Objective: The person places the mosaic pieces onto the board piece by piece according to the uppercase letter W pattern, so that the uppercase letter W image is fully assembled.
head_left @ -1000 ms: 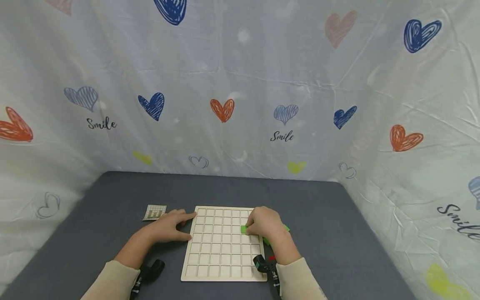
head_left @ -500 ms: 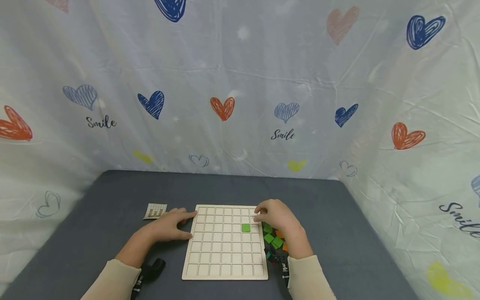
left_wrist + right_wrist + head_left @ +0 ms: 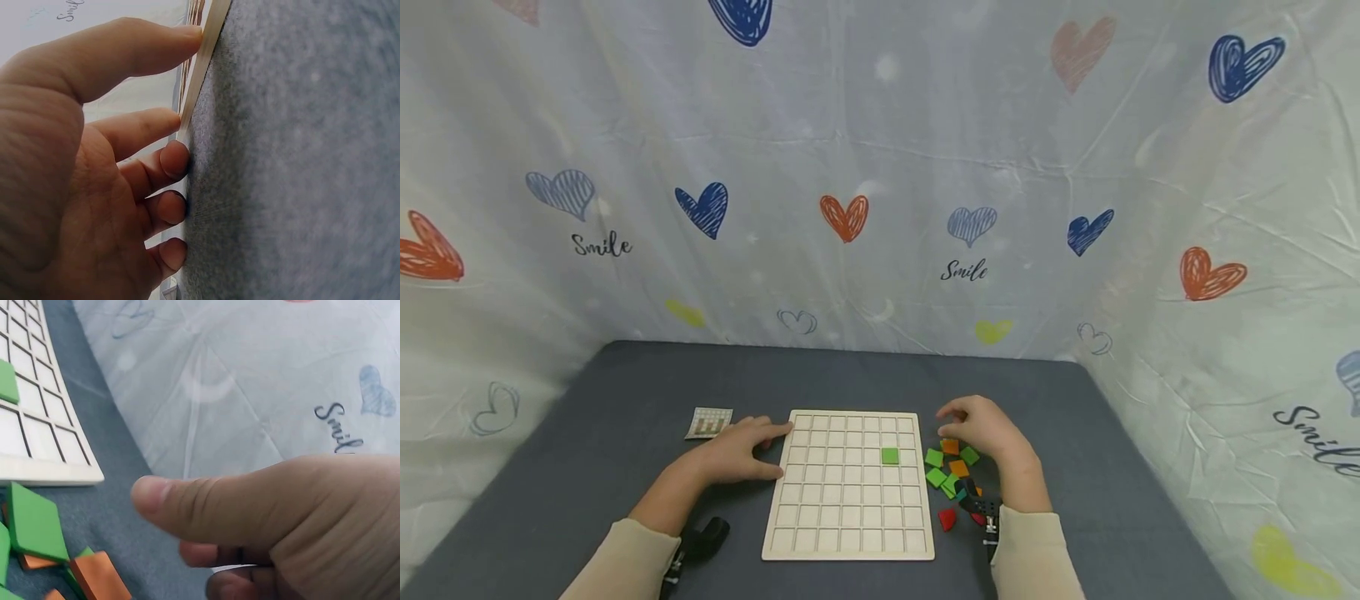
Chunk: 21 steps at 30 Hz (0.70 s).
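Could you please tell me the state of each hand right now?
Left hand: open, touching the board.
Right hand: open, near the tiles, nothing visibly held.

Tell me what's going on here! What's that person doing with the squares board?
Someone has both hands busy around a pale board marked with squares. The left hand touches the board's left edge with a finger and thumb. The right hand is past the board's right side, near the scattered green pieces, orange pieces and red pieces; no piece shows in it. Just one green square sits on the board. A small printed card lies near the left hand.
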Available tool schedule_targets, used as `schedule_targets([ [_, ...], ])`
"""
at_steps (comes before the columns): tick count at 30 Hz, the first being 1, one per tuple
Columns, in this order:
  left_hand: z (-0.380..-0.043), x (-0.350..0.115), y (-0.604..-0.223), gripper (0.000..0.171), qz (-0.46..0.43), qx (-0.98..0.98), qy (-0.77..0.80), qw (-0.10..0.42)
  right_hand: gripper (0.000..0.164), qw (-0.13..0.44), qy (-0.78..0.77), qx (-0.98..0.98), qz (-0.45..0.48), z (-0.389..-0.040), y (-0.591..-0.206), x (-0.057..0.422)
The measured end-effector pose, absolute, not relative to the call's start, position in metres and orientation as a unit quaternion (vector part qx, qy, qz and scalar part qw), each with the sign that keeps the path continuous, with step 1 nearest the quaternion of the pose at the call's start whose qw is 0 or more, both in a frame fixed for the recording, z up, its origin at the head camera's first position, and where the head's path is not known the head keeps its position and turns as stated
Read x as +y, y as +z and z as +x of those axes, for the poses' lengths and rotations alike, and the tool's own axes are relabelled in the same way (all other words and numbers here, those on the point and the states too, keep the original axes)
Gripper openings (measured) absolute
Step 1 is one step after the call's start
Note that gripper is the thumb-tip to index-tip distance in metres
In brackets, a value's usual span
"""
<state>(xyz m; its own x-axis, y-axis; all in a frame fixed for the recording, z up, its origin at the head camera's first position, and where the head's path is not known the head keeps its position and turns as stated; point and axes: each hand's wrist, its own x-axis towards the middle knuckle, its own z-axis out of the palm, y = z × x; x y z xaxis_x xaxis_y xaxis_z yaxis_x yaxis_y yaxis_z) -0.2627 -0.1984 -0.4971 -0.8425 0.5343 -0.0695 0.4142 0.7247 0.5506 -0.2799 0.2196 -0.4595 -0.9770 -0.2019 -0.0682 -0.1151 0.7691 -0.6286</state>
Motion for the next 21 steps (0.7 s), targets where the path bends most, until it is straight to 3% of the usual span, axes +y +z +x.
schedule_targets([
  [10, -0.263, -0.199, -0.496, 0.078, 0.261, 0.922, 0.265, 0.104, 0.021, 0.148, -0.374, 0.914, -0.061, -0.279, -0.465, 0.236],
  [21, -0.263, -0.197, -0.499, 0.078, 0.26, 0.922, 0.268, 0.106, 0.019, 0.134, -0.372, 0.916, -0.065, -0.279, -0.472, 0.243],
])
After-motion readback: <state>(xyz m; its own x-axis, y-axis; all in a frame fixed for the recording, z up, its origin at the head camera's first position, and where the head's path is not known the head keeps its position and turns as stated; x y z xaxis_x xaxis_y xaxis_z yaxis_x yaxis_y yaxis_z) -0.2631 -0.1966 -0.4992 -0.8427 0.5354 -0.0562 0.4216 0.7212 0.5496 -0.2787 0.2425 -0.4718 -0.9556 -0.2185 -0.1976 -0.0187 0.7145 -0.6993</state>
